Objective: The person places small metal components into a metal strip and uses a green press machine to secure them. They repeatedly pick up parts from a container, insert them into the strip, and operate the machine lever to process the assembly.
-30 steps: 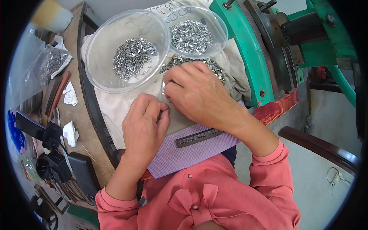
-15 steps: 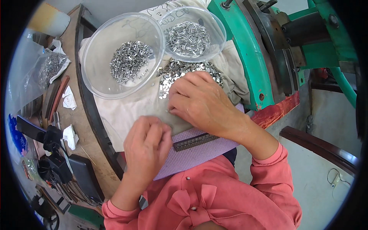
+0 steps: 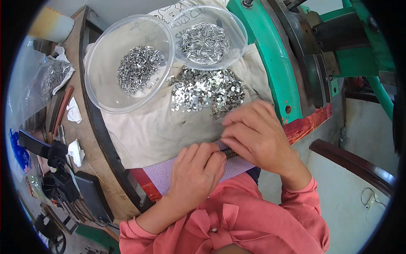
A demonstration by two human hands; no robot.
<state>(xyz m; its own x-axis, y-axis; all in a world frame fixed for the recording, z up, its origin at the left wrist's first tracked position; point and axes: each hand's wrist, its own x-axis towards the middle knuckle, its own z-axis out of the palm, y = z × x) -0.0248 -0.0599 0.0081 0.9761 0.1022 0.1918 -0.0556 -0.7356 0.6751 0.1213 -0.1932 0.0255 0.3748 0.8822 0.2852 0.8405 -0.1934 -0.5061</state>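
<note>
My left hand (image 3: 196, 173) is closed, its thumb and fingers pressed together at the near end of a dark toothed metal strip (image 3: 230, 153). Whatever lies in that pinch is too small to make out. Over the strip's far end, my right hand (image 3: 260, 137) bends its fingers toward the thumb; anything between the tips cannot be made out. The strip lies on a lilac woven mat (image 3: 156, 174) and is partly covered by both hands. Beyond my hands, small flat shiny metal pieces (image 3: 203, 91) are heaped on a beige cloth (image 3: 139, 139).
Two clear plastic bowls stand behind the heap: a left bowl (image 3: 99, 63) of short metal pieces and a right bowl (image 3: 241, 31) of thin metal pins. A green machine (image 3: 262, 63) borders the right. Tools and a plastic bag (image 3: 27, 80) occupy the left bench.
My right hand has moved off the metal heap, to the right and nearer, over the strip. My left hand has shifted right, onto the strip. The view has shifted slightly.
</note>
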